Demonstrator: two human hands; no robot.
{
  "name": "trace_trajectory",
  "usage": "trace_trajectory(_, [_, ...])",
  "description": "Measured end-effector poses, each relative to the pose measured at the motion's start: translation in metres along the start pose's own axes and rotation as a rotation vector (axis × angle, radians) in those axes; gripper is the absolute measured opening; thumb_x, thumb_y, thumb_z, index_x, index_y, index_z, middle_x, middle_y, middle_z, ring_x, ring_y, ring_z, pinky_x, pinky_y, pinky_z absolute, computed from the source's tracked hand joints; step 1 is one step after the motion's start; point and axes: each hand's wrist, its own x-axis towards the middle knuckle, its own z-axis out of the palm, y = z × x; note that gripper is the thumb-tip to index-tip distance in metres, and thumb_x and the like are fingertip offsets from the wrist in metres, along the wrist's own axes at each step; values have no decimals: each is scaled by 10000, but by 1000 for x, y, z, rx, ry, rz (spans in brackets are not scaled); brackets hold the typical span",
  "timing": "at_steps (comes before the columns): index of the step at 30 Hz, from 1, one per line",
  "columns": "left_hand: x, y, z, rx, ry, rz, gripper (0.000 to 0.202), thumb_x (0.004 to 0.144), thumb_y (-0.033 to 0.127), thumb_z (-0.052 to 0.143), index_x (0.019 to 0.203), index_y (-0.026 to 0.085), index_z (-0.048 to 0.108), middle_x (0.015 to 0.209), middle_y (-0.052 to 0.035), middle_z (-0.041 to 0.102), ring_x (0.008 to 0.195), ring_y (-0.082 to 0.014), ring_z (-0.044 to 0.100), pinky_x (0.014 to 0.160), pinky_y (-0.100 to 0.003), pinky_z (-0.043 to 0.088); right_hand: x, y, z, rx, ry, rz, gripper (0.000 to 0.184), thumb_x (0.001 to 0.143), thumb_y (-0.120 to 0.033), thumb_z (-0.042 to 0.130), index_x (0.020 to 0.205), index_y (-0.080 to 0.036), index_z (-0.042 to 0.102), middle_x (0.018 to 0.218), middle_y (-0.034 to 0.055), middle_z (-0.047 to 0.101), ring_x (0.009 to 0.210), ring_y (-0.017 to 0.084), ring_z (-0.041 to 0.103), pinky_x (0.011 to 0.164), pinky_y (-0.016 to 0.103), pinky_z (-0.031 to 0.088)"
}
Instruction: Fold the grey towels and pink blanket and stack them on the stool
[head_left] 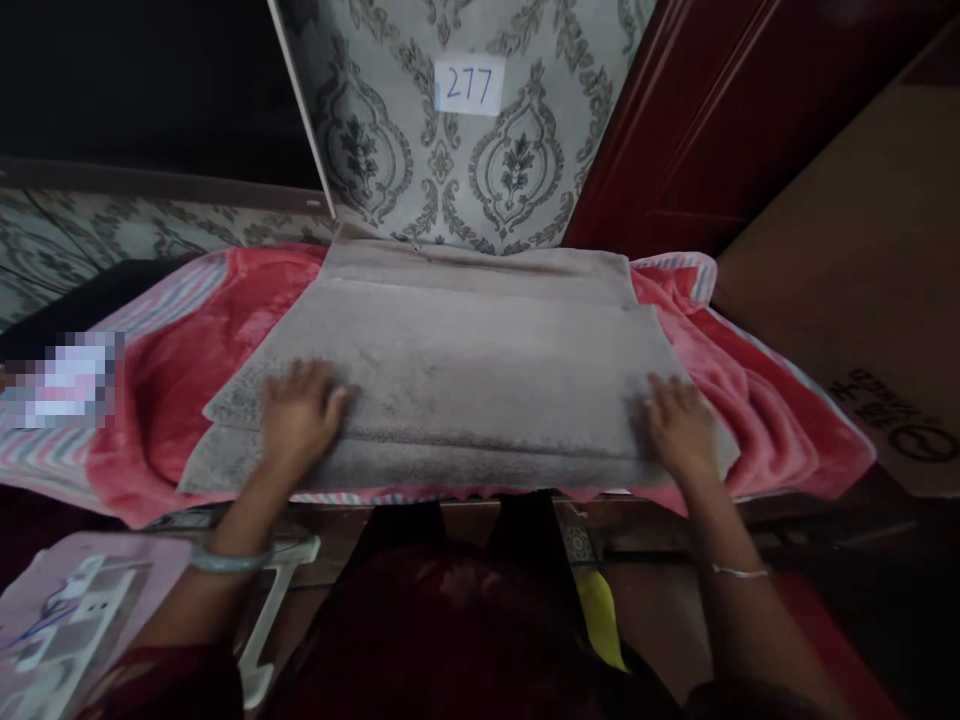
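While the grey cloth [480,370] lies across the pink-red blanket [172,400], the left hand [300,415] and the right hand [681,428] rest upon it.
Palms face down, fingers extended and gripping nothing, near opposite sides; a label [469,85] reading 277 marks the patterned wall [442,165] beyond.

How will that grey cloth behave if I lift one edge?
The grey cloth will probably flop, given its soft creases. Its fuzzy-looking nap may resist sliding on the red blanket. Its overlapping layers could separate, as their left edges don't line up.
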Motion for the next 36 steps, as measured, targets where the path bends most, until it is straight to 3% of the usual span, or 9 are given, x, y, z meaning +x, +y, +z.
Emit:
trace_trajectory(5, [-29, 113, 45, -144, 22, 713, 521, 1010, 404, 459, 1491, 216, 529, 1566, -124, 510, 1484, -292, 417, 1244, -505, 316, -14, -145, 6, 179, -241, -772, 617, 1057, -312, 307, 1663, -329, 192, 1710, 30, 259, 1581, 256, 190, 1241, 541, 236])
trace_trajectory(8, [-47, 137, 67, -146, 185, 755, 520, 993, 301, 509, 1488, 143, 513, 1512, -171, 556, 1461, -316, 447, 1217, -551, 341, -10, -181, 17, 227, -374, -963, 571, 1076, -359, 321, 1643, -358, 251, 1702, 4, 274, 1584, 219, 180, 1262, 523, 191])
trace_trajectory(11, [-52, 135, 71, -140, 293, 752, 467, 978, 195, 507, 1439, 135, 550, 1490, -165, 579, 1413, -297, 505, 1184, -523, 384, 18, -167, 21, 147, -412, -846, 566, 1073, -460, 359, 1626, -354, 310, 1706, 20, 251, 1585, 263, 174, 1253, 568, 196])
trace_trajectory(14, [-46, 133, 59, -173, 322, 756, 401, 978, 200, 514, 1364, 148, 609, 1434, -157, 626, 1337, -286, 572, 1115, -496, 452, 49, -142, 15, 40, -392, -582, 588, 1068, -467, 367, 1632, -310, 311, 1714, 70, 202, 1581, 330, 167, 1220, 652, 211])
trace_trajectory(16, [-36, 135, 49, -219, 336, 756, 343, 987, 202, 505, 1293, 160, 654, 1359, -147, 673, 1271, -268, 615, 1067, -471, 485, 59, -138, 9, 35, -369, -529, 588, 1071, -459, 348, 1636, -300, 304, 1719, 79, 173, 1583, 349, 148, 1205, 671, 224])
trace_trajectory(20, [-19, 141, 41, -201, 352, 731, 304, 986, 228, 517, 1232, 167, 686, 1285, -135, 703, 1243, -290, 624, 1047, -490, 489, 56, -164, 9, 137, -381, -785, 545, 1088, -442, 277, 1626, -358, 314, 1725, 22, 172, 1596, 293, 104, 1232, 617, 202])
trace_trajectory(25, [-24, 139, 63, -85, 336, 691, 412, 982, 322, 568, 1383, 233, 613, 1451, -153, 599, 1352, -335, 545, 1098, -527, 428, 72, -196, 31, 132, -418, -919, 559, 1085, -473, 305, 1630, -349, 299, 1724, 13, 187, 1595, 282, 113, 1247, 607, 151])
trace_trajectory(32, [-32, 134, 79, -54, 366, 697, 502, 954, 217, 565, 1453, 265, 546, 1533, -122, 518, 1441, -318, 446, 1167, -513, 367, 164, -213, 56, 31, -413, -703, 624, 1060, -588, 295, 1643, -372, 247, 1729, 10, 163, 1589, 319, 136, 1229, 643, 178])
trace_trajectory(36, [-33, 133, 78, -57, 335, 702, 533, 938, 220, 588, 1467, 265, 534, 1542, -114, 511, 1456, -317, 427, 1179, -511, 368, 194, -223, 70, -4, -396, -539, 624, 1059, -610, 236, 1643, -389, 241, 1731, 6, 163, 1584, 313, 165, 1224, 639, 202])
